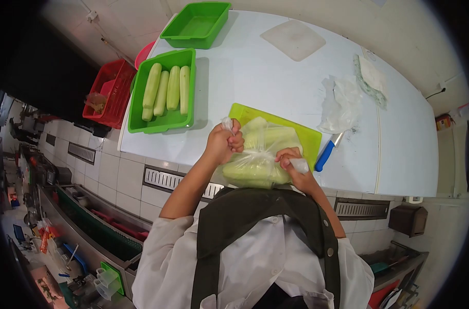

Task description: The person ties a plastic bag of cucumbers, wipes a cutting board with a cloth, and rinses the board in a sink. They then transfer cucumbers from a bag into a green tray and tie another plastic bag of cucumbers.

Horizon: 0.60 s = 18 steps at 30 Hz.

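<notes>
A clear plastic bag [257, 172] with pale green peeled vegetables inside lies at the table's front edge, partly over a yellow-green cutting board [309, 138]. My left hand [224, 142] is closed on the bag's twisted plastic at its left side. On the right, my right hand [294, 167] grips another gathered end, which pokes out beside the fingers. The plastic is drawn together between the two hands. Just right of the board lies a knife with a blue handle [325, 156].
At the left stands a green tray [192, 92] with several long peeled vegetables. Behind it is another green tray [212, 41]. Crumpled plastic [342, 103], a folded cloth [372, 77] and a flat translucent sheet [293, 39] lie on the white table [399, 149]. A red crate [116, 105] stands beyond the left edge.
</notes>
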Each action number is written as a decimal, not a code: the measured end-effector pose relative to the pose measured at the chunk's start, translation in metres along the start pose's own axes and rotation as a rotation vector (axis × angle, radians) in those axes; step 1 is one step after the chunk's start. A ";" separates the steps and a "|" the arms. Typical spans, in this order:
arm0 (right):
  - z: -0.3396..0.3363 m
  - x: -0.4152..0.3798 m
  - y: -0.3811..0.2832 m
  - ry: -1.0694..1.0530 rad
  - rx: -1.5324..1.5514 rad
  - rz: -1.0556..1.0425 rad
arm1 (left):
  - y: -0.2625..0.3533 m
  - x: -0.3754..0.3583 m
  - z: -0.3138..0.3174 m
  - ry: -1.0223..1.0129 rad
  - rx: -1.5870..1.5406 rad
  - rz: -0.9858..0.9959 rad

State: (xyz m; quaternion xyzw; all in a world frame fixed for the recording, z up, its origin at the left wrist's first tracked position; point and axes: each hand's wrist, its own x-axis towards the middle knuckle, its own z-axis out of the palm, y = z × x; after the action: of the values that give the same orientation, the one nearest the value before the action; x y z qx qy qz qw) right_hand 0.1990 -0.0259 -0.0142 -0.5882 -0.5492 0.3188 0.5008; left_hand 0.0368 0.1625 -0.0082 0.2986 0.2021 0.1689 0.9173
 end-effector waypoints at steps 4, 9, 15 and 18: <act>0.003 0.031 -0.024 0.036 0.327 0.145 | -0.017 -0.024 0.017 -0.088 0.428 0.154; 0.025 0.065 -0.012 -0.133 0.712 0.323 | -0.009 -0.051 0.078 -0.299 0.984 0.401; 0.036 0.062 -0.007 -0.007 0.888 0.273 | 0.006 -0.017 0.099 -0.373 1.099 0.432; 0.040 0.063 -0.014 0.140 0.716 0.358 | 0.017 -0.006 0.109 -0.461 1.305 0.441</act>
State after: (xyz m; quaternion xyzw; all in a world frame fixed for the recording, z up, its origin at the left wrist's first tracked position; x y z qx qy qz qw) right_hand 0.1699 0.0431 -0.0018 -0.4832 -0.2571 0.5312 0.6467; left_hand 0.0800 0.1208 0.0852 0.8469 -0.0015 0.1276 0.5163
